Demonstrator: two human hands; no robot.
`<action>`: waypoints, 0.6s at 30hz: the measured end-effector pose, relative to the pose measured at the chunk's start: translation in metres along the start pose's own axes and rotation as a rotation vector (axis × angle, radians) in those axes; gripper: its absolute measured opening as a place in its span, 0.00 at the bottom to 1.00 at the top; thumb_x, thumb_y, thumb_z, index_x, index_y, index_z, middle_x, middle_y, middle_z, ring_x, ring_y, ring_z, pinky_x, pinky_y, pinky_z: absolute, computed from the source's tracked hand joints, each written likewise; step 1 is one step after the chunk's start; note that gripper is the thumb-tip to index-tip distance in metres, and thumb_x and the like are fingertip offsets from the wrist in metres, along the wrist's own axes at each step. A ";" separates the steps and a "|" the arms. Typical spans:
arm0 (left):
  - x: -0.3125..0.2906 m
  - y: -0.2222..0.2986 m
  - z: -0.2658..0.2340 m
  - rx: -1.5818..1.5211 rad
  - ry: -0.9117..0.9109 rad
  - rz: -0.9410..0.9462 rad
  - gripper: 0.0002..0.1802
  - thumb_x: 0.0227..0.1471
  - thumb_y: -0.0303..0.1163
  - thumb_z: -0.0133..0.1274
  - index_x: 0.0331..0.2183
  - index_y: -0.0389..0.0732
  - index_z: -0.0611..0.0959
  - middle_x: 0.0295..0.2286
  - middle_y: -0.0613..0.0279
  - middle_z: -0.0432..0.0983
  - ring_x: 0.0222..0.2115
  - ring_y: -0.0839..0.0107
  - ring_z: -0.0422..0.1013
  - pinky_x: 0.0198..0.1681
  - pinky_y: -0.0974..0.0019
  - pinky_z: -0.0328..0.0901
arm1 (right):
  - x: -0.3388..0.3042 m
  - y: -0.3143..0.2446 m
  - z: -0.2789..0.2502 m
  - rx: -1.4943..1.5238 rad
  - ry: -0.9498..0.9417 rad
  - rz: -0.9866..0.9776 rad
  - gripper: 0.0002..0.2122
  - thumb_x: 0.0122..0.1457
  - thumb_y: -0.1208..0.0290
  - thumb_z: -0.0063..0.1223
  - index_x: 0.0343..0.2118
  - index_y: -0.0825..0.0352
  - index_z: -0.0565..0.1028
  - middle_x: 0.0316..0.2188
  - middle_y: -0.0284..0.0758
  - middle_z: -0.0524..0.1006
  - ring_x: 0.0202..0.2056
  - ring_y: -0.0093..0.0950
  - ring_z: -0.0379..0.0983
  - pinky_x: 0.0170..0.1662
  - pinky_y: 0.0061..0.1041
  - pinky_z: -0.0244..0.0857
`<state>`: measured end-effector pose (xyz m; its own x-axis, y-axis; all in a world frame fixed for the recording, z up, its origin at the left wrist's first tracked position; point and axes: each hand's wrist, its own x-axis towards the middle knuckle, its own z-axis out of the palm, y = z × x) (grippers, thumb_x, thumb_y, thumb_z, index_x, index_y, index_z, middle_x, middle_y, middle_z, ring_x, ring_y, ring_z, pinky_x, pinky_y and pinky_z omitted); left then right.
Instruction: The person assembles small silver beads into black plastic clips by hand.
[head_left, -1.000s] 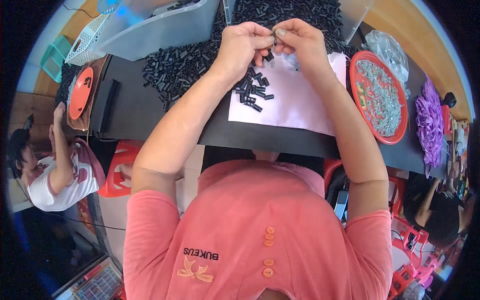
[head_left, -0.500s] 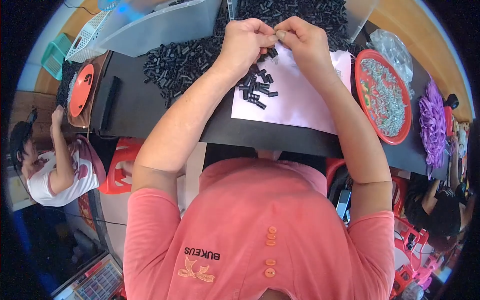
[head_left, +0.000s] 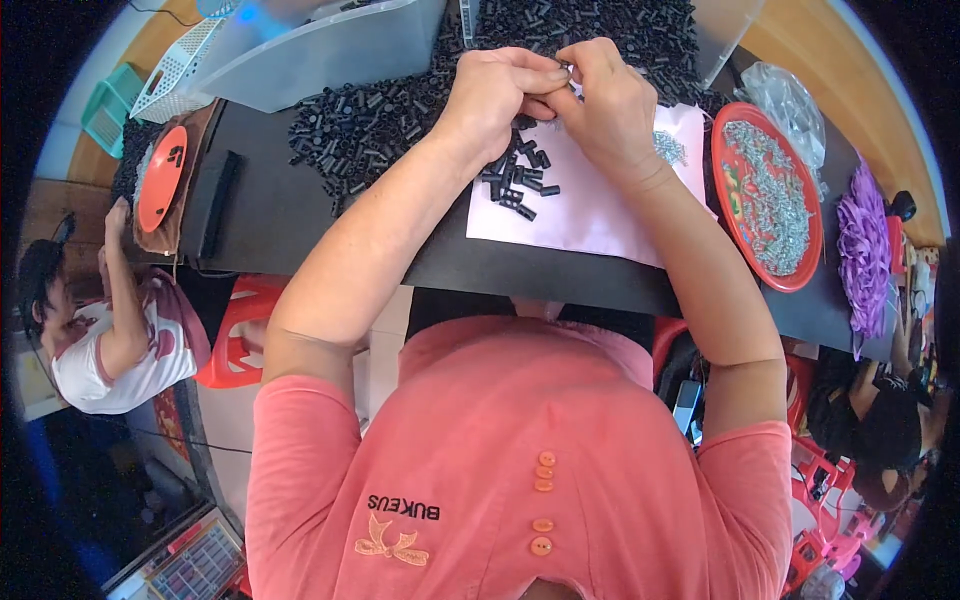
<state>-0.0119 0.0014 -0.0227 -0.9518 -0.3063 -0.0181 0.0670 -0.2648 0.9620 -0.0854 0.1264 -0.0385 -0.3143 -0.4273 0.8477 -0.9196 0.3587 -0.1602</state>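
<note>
Worktop (head_left: 270, 215) dark, orange dish (head_left: 160, 178) at left edge, clear tub (head_left: 330, 50) at far left corner. Loose black tubes (head_left: 370, 125) heaped beside tub. Left hand (head_left: 495, 95) and right hand (head_left: 610, 105) meet fingertip to fingertip above pale paper sheet (head_left: 590, 205) near centre; both grips pinched shut on small part, too tiny to identify. Few black tubes lie on sheet under hands. Red plate (head_left: 768, 195) of metal bits toward right edge, purple pieces (head_left: 862, 250) beyond.

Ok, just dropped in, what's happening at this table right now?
A person in a pink shirt works with both hands together over a pale pink sheet. The left hand and right hand pinch something tiny between the fingertips, too small to identify. Small black tubes lie beneath; a red plate of small metal parts sits right.
</note>
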 end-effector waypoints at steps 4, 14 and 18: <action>-0.006 0.005 0.002 -0.009 -0.027 0.005 0.04 0.46 0.21 0.55 0.28 0.31 0.80 0.24 0.57 0.76 0.23 0.70 0.72 0.28 0.70 0.67 | 0.001 -0.003 -0.003 -0.091 0.021 -0.137 0.16 0.35 0.62 0.65 0.23 0.62 0.68 0.20 0.34 0.69 0.19 0.35 0.71 0.22 0.31 0.66; -0.013 0.017 0.002 -0.060 -0.118 0.026 0.05 0.46 0.23 0.56 0.28 0.30 0.80 0.24 0.58 0.76 0.24 0.71 0.71 0.31 0.71 0.66 | 0.005 -0.001 -0.011 -0.072 0.066 -0.244 0.18 0.36 0.59 0.65 0.22 0.62 0.67 0.20 0.34 0.68 0.17 0.32 0.70 0.21 0.29 0.64; -0.014 0.026 0.005 -0.097 -0.072 0.116 0.07 0.46 0.21 0.56 0.30 0.28 0.79 0.24 0.54 0.76 0.24 0.69 0.73 0.30 0.71 0.69 | 0.014 -0.008 -0.020 0.161 0.020 -0.084 0.16 0.42 0.62 0.64 0.31 0.64 0.72 0.24 0.34 0.71 0.21 0.34 0.72 0.27 0.29 0.67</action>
<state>0.0012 0.0036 0.0043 -0.9546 -0.2748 0.1146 0.2031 -0.3192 0.9257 -0.0781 0.1345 -0.0155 -0.2313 -0.4327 0.8714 -0.9689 0.1838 -0.1659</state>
